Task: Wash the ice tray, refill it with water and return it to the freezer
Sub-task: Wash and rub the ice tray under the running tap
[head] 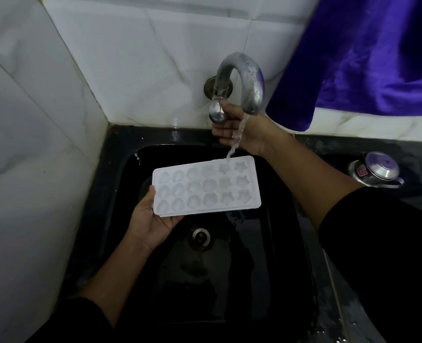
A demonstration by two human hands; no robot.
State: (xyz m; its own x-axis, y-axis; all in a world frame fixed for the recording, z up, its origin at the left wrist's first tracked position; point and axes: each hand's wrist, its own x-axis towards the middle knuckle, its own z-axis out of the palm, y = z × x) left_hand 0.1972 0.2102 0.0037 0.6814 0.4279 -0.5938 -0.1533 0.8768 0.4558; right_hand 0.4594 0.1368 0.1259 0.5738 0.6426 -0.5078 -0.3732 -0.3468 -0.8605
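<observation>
A white ice tray point(206, 186) with heart, flower and star cells is held level over the black sink point(120, 184). My left hand point(153, 219) grips its left end from below, thumb on the rim. Behind the stream, my right hand point(239, 129) is closed on the metal tap handle point(217, 112). A thin stream of water point(238, 134) falls from the curved tap spout point(249, 80) onto the tray's far right edge, near the star cells.
The sink's drain point(200, 237) lies below the tray. White marble tiles point(44, 120) close off the left and back. A blue cloth point(368, 53) hangs at the upper right. A steel lid point(376, 172) sits on the dark counter to the right.
</observation>
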